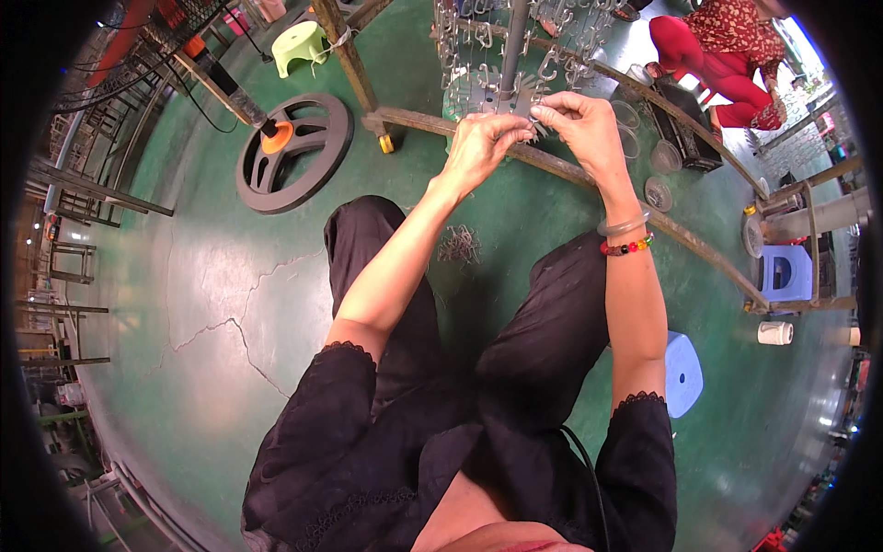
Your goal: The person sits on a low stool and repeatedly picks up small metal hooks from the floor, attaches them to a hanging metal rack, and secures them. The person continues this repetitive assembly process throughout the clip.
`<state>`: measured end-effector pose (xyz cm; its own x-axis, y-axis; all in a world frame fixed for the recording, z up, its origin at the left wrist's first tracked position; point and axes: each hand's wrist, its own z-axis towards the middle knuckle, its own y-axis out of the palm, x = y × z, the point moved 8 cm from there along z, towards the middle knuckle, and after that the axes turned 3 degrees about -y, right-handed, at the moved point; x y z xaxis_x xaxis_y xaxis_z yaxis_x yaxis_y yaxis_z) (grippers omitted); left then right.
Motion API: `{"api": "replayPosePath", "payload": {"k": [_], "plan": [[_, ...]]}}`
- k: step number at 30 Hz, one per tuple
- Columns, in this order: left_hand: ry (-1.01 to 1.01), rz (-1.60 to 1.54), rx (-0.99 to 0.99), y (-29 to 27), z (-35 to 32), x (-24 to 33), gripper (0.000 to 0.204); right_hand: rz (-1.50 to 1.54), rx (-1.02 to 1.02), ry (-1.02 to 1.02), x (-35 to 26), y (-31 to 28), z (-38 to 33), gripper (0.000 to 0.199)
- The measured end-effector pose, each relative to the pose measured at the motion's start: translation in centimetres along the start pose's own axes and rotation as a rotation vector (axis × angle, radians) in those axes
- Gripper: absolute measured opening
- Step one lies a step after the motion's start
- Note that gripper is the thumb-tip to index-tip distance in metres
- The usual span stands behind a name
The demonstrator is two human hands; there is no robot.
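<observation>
Both my arms reach forward to a metal rack with an upright pole (517, 46), hung with many small metal hooks (548, 63). My left hand (480, 149) is closed in a pinch beside a toothed grey disc (497, 96) at the pole's foot. Close by on its right, my right hand (585, 131) also pinches, fingertips at the disc's edge. Whatever lies between the fingers is too small to make out. A bangle and a beaded bracelet (627, 247) circle my right wrist. On the floor between my knees lies a heap of small metal pieces (458, 245).
A wooden bar (681, 235) crosses in front of my knees. A dark spoked wheel (294, 153) and a green stool (300, 46) stand at left. Blue stools (682, 373) are at right. Another person in red (713, 60) crouches at far right, near clear round containers (664, 156).
</observation>
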<state>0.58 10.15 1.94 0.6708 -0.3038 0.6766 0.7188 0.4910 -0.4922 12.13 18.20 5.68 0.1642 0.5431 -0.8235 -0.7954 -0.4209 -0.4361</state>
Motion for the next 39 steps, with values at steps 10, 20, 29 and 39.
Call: {"api": "replayPosePath", "payload": {"k": [10, 20, 29, 39], "plan": [[-0.017, -0.232, 0.038, -0.3, -1.8, 1.1, 0.013, -0.141, 0.060, -0.152, -2.4, -0.7, -2.6, 0.015], [-0.197, -0.911, -0.034, 2.7, -0.1, 2.6, 0.012, 0.456, 0.168, 0.039, 0.1, -0.9, -7.4, 0.018], [-0.376, -0.456, -0.758, 6.3, -6.0, -2.6, 0.015, -0.254, 0.011, 0.165, 4.1, -2.2, -9.4, 0.021], [-0.825, 0.494, -1.295, 16.5, -37.6, -15.7, 0.024, -0.239, -0.086, 0.299, 5.4, -3.3, -11.0, 0.024]]}}
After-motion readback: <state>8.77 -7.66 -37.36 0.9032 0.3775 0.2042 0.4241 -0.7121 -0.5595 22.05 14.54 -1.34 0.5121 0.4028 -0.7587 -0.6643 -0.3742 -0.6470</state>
